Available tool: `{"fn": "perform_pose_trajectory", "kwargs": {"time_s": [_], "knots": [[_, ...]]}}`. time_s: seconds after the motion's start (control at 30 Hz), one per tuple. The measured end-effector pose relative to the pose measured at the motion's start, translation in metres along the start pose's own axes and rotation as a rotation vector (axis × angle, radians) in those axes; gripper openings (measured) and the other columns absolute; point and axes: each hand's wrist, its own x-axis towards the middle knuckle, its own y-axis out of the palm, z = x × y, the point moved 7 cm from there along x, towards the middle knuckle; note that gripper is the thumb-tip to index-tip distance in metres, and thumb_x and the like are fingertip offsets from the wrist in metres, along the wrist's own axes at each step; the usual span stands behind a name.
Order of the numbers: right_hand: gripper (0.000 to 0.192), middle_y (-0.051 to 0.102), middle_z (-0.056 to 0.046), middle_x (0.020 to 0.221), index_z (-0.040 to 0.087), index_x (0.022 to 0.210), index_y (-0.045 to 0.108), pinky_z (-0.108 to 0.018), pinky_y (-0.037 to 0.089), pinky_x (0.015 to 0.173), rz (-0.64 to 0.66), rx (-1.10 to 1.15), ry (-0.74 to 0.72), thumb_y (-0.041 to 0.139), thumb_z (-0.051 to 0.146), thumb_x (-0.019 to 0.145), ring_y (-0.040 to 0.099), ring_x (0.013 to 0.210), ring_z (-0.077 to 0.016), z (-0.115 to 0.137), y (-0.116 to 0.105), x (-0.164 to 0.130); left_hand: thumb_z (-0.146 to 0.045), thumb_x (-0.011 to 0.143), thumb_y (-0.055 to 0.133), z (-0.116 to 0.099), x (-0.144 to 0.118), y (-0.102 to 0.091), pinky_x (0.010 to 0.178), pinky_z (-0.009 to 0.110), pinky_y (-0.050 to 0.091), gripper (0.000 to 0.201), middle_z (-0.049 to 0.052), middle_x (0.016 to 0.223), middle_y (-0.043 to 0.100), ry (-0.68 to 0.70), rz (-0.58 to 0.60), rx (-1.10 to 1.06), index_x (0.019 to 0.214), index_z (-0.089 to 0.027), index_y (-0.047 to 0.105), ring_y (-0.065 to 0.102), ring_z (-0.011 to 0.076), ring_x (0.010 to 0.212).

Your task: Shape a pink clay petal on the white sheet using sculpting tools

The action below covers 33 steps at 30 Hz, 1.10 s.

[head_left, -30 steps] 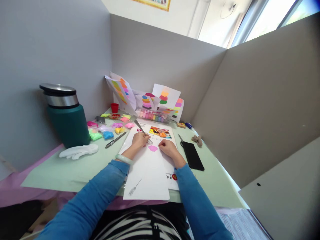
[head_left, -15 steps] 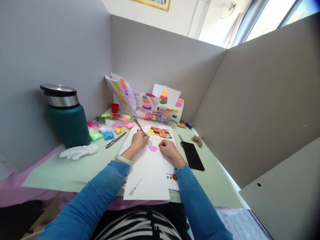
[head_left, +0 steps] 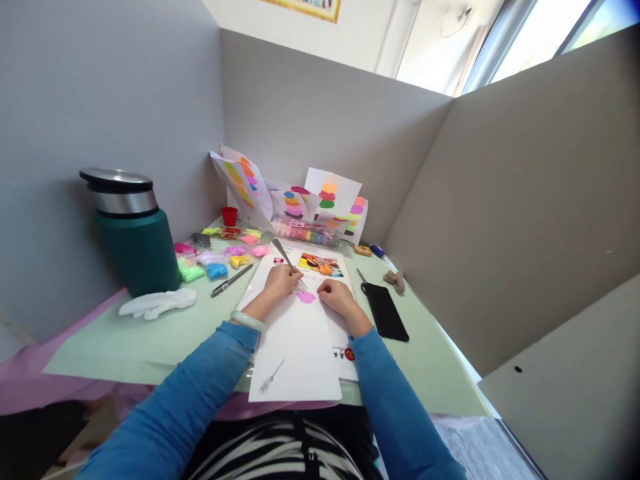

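Note:
My left hand point(head_left: 283, 282) is closed around a metal fork point(head_left: 283, 252), whose handle points up and away to the left. The fork's tines hang over the upper edge of a flat pink patch of what looks like clay point(head_left: 306, 298). Under the patch lies a white sheet of paper point(head_left: 300, 347) with a small broom-like drawing point(head_left: 271, 377) near its lower left corner. To the right of the patch, my right hand point(head_left: 336, 296) is closed with fingertips pinched together. Anything between those fingertips is too small to make out.
A green bottle point(head_left: 137, 250) and a white glove-like item point(head_left: 158, 303) stand at left, near colored clay packets point(head_left: 217, 271) and a pen point(head_left: 231, 280). At right lie a black phone-like slab point(head_left: 384, 312) and a brown lump point(head_left: 395, 281). Color-swatch papers point(head_left: 333, 190) lean against the back partition.
My left hand and the fork have shifted slightly right, and the fork's handle has swung a little. The white sheet has slid slightly toward me. My right hand has hardly moved.

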Motion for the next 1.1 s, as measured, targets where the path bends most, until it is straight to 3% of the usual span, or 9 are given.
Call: {"fn": "perform_pose_trajectory", "kwargs": {"time_s": [0.97, 1.1], "knots": [[0.016, 0.069, -0.001, 0.083, 0.020, 0.078, 0.067, -0.022, 0.040, 0.066, -0.006, 0.001, 0.007, 0.055, 0.014, 0.070, 0.060, 0.076, -0.0145, 0.0004, -0.0002, -0.0003, -0.036, 0.081, 0.055, -0.0015, 0.0019, 0.0073, 0.064, 0.024, 0.044, 0.029, 0.002, 0.047, 0.062, 0.042, 0.034, -0.075, 0.085, -0.015, 0.076, 0.064, 0.0177, 0.061], [0.016, 0.069, -0.001, 0.083, 0.020, 0.078, 0.067, -0.022, 0.040, 0.067, -0.002, 0.003, 0.011, 0.054, 0.015, 0.070, 0.059, 0.076, -0.0147, 0.0004, -0.0002, -0.0004, -0.035, 0.082, 0.054, -0.0001, 0.0018, 0.0039, 0.066, 0.023, 0.044, 0.029, 0.003, 0.050, 0.064, 0.026, -0.016, -0.084, 0.087, -0.015, 0.076, 0.065, 0.0176, 0.065]]}}
